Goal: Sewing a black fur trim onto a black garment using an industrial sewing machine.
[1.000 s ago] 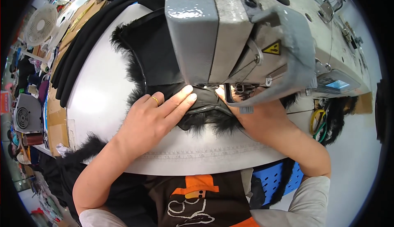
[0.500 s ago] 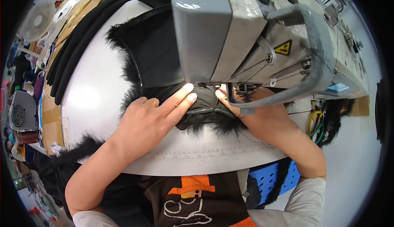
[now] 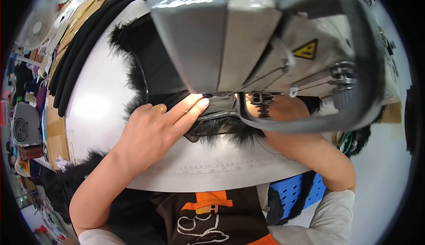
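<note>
Cluttered workroom shelves and a white fan (image 3: 39,28) lie out toward ten o'clock, beyond a roll of folded black cloth (image 3: 84,46) at the rim of the white table (image 3: 97,90). Taking the clock's centre between the person's hands, the grey sewing machine (image 3: 190,46) looms at twelve to one. Its curved guard (image 3: 310,127) sweeps around toward four, and a printed ruler (image 3: 208,169) runs along six.

Black fur-trimmed fabric (image 3: 161,63) is spread flat on the table from ten o'clock inward, running partly beneath the machine head. The left hand (image 3: 150,127) sits at nine, two fingers stretched flat on the fabric beside the machine; that grip looks unclenched, pressing rather than pinching. At three, the right hand (image 3: 283,108) is partly behind the guard, so I cannot tell whether its grip has closed on anything.

Standing here, I'd say light, even pressure from the left fingers suits this best, keeping the cloth smooth without dragging it. Those fingertips lie close to the machine, so a little room would be wise. Fur spills over at six, and I'd keep its strands swept outward from the pale-edged piping (image 3: 217,115); stray hairs could get caught. Both hands should guide at matching tension, or the cloth may pucker.
</note>
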